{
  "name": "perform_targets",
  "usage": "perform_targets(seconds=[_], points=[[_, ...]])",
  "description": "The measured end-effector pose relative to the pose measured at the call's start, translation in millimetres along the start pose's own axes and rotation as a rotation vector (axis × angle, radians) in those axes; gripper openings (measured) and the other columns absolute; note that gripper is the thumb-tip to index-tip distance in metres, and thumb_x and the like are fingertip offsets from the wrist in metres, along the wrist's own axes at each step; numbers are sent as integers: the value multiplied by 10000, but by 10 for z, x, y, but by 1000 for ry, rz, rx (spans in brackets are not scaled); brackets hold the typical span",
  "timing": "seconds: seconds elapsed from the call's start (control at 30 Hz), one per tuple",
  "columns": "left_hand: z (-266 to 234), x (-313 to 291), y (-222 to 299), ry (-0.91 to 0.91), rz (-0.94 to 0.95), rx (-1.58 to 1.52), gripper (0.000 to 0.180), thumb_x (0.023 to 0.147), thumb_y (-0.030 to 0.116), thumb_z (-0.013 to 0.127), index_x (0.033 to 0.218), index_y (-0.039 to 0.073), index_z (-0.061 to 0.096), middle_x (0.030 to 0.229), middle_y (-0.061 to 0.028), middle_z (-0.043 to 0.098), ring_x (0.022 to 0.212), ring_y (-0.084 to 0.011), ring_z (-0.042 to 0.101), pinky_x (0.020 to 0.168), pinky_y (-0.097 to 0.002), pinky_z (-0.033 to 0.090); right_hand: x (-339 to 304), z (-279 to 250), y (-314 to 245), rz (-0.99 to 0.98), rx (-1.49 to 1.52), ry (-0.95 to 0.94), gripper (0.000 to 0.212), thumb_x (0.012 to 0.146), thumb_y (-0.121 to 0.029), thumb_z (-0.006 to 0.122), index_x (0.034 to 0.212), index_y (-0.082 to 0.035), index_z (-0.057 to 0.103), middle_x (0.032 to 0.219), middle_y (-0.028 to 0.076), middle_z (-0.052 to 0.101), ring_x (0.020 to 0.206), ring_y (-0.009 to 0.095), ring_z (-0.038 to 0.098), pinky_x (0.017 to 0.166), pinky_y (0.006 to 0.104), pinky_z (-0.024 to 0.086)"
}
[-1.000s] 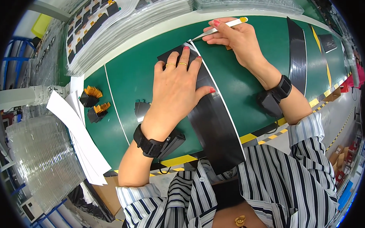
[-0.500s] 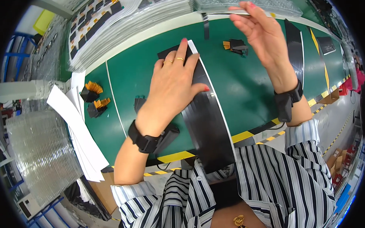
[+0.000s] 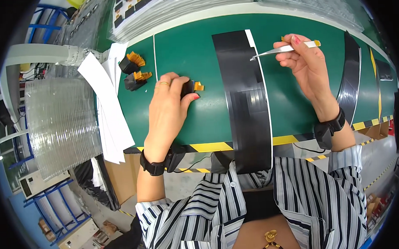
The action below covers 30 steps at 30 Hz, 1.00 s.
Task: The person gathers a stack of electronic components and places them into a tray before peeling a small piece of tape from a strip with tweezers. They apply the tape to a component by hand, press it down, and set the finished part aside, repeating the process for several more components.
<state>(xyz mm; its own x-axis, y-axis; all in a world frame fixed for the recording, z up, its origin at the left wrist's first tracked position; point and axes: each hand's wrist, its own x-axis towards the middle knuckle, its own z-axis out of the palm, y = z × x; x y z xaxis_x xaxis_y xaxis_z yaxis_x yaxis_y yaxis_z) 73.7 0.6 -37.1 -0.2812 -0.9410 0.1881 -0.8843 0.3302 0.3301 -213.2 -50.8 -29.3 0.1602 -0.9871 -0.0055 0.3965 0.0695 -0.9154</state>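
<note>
My left hand is closed around a small bundle of black pieces with orange flexible tabs, its fingers hiding most of the black part. To its right, a long black strip sheet with a white edge lies on the green table, its near end reaching over the table's front edge. Thumb and fingers of my right hand pinch a pair of metal tweezers with a yellow end. Their tip points left, over the sheet's upper right edge; whether it touches the sheet or grips anything, I cannot tell.
Two more bundles of black pieces with orange tabs sit at the left, beside white paper strips. Another black strip lies at the right. Stacked clear trays stand along the back. Yellow-black tape marks the front edge.
My left hand has left the black sheet and moved left onto the bundle. The right hand has lowered, bringing the tweezers down beside the sheet. A dark strip near the tweezers earlier no longer shows there.
</note>
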Motion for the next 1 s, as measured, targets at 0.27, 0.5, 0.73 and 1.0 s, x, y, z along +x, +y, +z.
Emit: perform_targets(seconds=[0.27,0.5,0.73,1.0], points=[[-126,59,-25,1,-321,-345,257,695,103,704,809,18,490,799,-103,567,665,-207,557,569,-269,451,-51,36,31,-15,13,-48,205,892,-159,483,972,23,534,913,194,611,711,187,638,613,246,527],[-154,705,225,-228,-357,-1424,208,790,17,593,984,-21,529,789,-55,581,668,-84,557,512,-199,440,-99,78,-38,-118,38,-126,151,886,-145,489,934,-2,507,923,200,595,725,230,640,614,276,543],[216,778,343,-107,-437,-1601,250,814,23,567,1056,-24,525,815,-57,580,686,-119,577,570,-231,491,-199,54,-25,-192,-45,-61,131,854,-83,522,933,2,460,865,173,556,671,286,635,565,328,562],[330,705,399,-51,-460,-1653,237,812,25,576,1039,-24,533,820,-61,589,709,-131,584,641,-252,504,-203,49,19,-313,42,-100,150,835,27,504,923,7,384,862,208,565,689,322,634,578,368,569]])
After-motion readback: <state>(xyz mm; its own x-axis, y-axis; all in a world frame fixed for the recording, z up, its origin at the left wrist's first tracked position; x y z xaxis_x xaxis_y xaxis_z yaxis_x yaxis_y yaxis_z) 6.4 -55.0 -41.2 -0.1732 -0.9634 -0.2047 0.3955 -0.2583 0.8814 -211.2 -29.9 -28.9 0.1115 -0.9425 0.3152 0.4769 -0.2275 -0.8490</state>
